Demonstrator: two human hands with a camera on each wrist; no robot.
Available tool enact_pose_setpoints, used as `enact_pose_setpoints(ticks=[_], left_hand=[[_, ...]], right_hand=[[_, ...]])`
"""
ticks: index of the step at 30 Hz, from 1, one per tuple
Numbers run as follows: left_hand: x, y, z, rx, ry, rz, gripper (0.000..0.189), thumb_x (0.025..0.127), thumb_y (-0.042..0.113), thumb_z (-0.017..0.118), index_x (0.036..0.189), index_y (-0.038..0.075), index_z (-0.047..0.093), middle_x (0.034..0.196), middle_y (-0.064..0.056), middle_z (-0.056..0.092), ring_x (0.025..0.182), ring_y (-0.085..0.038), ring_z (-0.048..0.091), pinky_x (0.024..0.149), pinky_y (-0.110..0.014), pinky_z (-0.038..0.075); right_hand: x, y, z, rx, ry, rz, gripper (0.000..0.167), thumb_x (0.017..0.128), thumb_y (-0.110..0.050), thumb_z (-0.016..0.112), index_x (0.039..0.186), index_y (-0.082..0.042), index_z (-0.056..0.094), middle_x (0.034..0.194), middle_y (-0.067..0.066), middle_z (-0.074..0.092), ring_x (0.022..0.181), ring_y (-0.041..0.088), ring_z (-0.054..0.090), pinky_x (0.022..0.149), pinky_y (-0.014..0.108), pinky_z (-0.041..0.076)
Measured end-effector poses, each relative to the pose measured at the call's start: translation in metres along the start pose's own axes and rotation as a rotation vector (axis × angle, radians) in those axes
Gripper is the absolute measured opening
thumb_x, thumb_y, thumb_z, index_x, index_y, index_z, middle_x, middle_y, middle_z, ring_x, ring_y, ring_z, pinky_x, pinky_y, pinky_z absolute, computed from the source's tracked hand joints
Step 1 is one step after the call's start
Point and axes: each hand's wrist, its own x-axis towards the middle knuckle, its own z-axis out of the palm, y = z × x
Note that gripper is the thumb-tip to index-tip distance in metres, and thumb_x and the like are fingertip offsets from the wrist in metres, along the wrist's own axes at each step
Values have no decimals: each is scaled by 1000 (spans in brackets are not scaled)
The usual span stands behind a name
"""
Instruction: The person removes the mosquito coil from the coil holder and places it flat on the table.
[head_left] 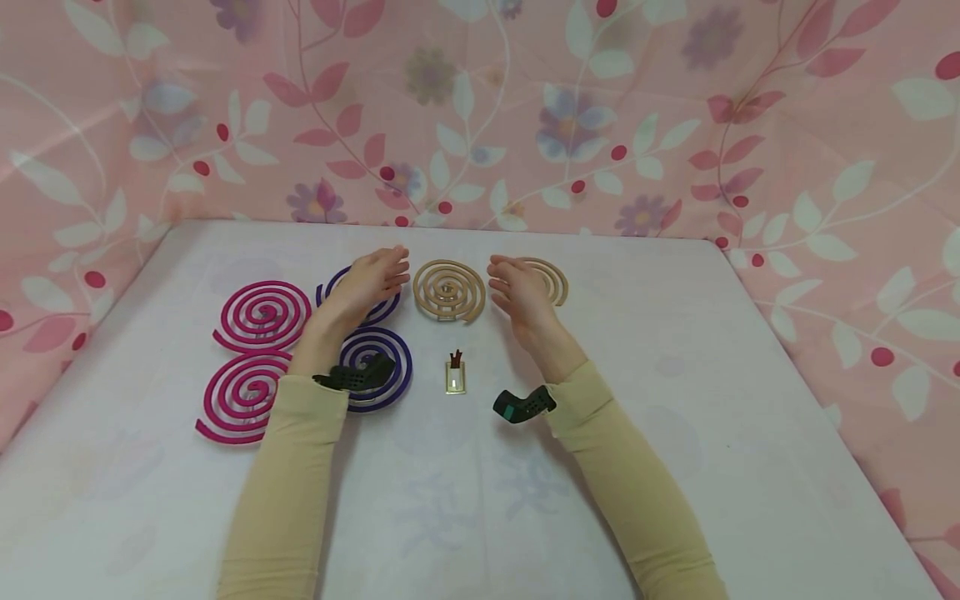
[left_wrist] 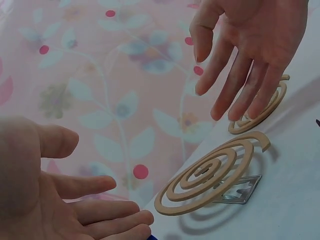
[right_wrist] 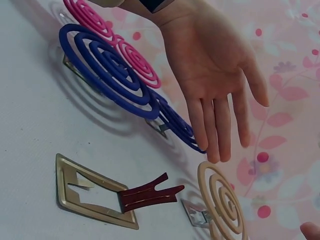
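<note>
The left hand (head_left: 367, 281) and right hand (head_left: 522, 293) are hovering empty, fingers loosely extended, while a tan coil (head_left: 447, 289) is sitting on its stand (left_wrist: 240, 191) between them, probably needing gentle, level handling.

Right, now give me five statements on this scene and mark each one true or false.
1. Two pink coils lie to the left of the blue coils. True.
2. In the head view, a tan coil lies between the left grip and the right grip. True.
3. The left grip is pinching that tan coil. False: the left grip holds nothing.
4. The metal stand with reddish prongs bears no coil. True.
5. Four blue coils are in view. False: only two show.
</note>
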Motion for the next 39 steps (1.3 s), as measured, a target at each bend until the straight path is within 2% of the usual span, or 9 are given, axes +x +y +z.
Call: enact_pose_setpoints(ticks=[10,23,32,39], left_hand=[[4,-6,4,45,-5,-9,61,109,31,37,155,-5,21,160,-28,24,147,-36,33,122,-42,26],[5,-7,4,63,-7,-4,61,108,30,38,154,-6,22,160,-28,25,147,-35,33,122,-42,26],[5,-7,5,26,-2,-16,58,109,28,38,154,-6,24,159,-28,25,145,-38,34,118,-47,33],[4,-6,6,-1,-2,-23,55,109,25,37,154,-5,25,160,-28,24,145,-38,34,116,-47,36]], right_hand=[[4,9,-3,-17,-12,16,50,96,-6,49,145,4,44,153,20,40,142,36,37,119,47,31],[8,14,-5,1,-25,62,50,95,-7,47,144,4,45,146,20,50,126,34,53,114,43,39],[9,16,-4,92,-30,79,48,96,-6,49,143,5,46,136,19,50,121,30,53,110,47,42],[9,16,-4,107,-40,78,46,98,-8,47,143,5,45,133,18,50,119,28,52,106,44,43]])
